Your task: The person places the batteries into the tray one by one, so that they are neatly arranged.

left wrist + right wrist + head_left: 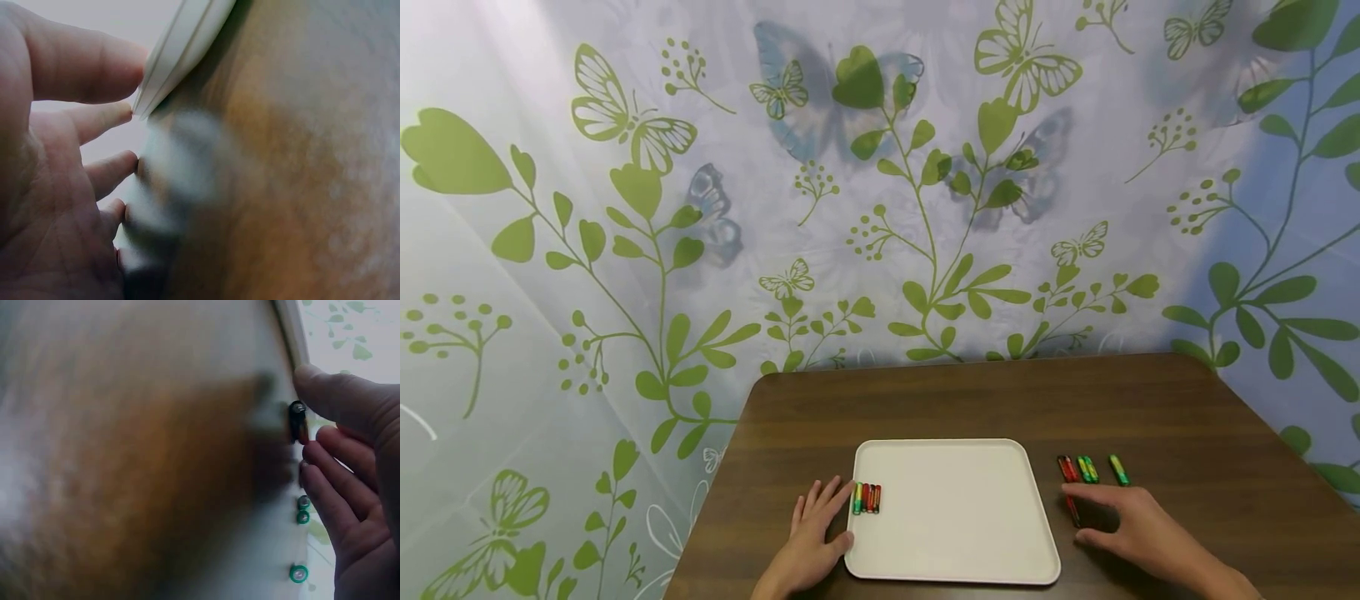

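Note:
My left hand (808, 533) rests at the left edge of the white tray (962, 512), its thumb and fingertips touching the rim with fingers spread. Just inside that edge lies a row of batteries, a green-yellow battery (857, 498) and several red-and-black batteries (871, 498). Right of the tray, my right hand (1131, 529) is around a red-and-black battery (1073, 511), index finger at its far end and thumb near its close end. The right wrist view shows this battery (298, 422) between thumb and fingers, without a visible squeeze.
Beyond my right hand lie a pair of red-and-black batteries (1067, 468), a pair of green-yellow batteries (1087, 469) and a single green-yellow battery (1118, 469). All are on the brown wooden table (985, 396). A curtain with leaves and butterflies (850, 208) hangs behind it.

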Available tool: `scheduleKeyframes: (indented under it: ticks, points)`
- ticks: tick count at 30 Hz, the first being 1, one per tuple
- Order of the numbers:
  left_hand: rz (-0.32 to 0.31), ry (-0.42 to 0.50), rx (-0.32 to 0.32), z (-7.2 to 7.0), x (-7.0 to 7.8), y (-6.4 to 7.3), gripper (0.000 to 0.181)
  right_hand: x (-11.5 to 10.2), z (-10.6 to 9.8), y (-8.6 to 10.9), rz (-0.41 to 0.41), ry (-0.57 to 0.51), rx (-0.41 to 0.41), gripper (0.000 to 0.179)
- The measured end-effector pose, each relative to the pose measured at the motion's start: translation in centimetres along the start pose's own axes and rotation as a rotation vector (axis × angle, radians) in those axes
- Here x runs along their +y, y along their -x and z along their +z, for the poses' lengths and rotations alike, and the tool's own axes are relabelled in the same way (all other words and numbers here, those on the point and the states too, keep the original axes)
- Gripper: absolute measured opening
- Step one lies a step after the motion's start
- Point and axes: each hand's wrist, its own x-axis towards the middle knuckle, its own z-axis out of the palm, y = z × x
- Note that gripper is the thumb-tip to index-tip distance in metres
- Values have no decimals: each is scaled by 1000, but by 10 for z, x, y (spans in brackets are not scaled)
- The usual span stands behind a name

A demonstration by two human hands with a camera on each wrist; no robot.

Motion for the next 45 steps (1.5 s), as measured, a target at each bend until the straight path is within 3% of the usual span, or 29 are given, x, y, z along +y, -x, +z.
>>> scheduleKeyframes:
  ticks: [5,13,24,29,38,45]
  points:
    - [4,-1,4,1,-1,-1,69,6,4,-1,-33,-52,-18,58]
    - [8,-6,4,0,-1,0,69,7,7,-2,-40,-13,-2,52]
    - [-11,8,3,-2,1,2,70,-6,7,-18,-68,49,91,48]
    - [-29,7,-11,-1,1,0,69,-17,12,-34,-90,-8,100,48]
    - [-2,11,4,2,-2,2,68,-47,30,-68,-120,-150,94,43]
    - [5,7,4,-1,0,1,69,-64,46,-88,-84,-225,62,45]
